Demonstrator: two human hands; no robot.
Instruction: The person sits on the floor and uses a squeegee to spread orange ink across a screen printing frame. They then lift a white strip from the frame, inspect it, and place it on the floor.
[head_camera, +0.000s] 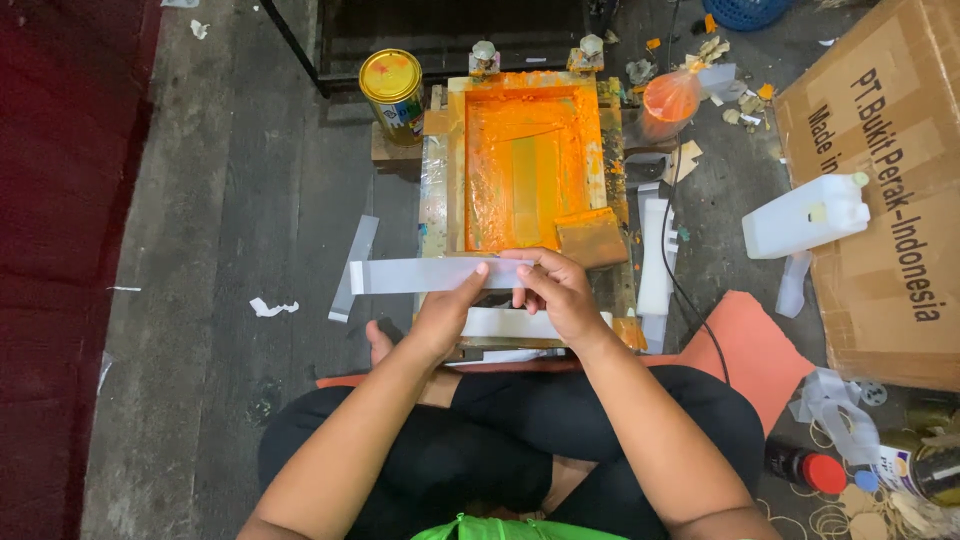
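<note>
The left hand (443, 312) and the right hand (560, 292) together hold a long, pale grey-white paper strip (420, 274) level above the near edge of a wooden screen-printing frame smeared with bright orange ink (525, 165). The left fingers pinch the strip near its middle, closed on it; the right fingers are curled shut around its right end. A brownish flat squeegee block (592, 240) rests at the frame's near right corner. A round yellow-lidded tin can (392, 92) stands just beside the frame's far left corner, and a white plastic jerrycan (808, 215) lies well apart to the right, against a large brown cardboard box (890, 180). The person sits cross-legged on grey floorboards (230, 200)
</note>
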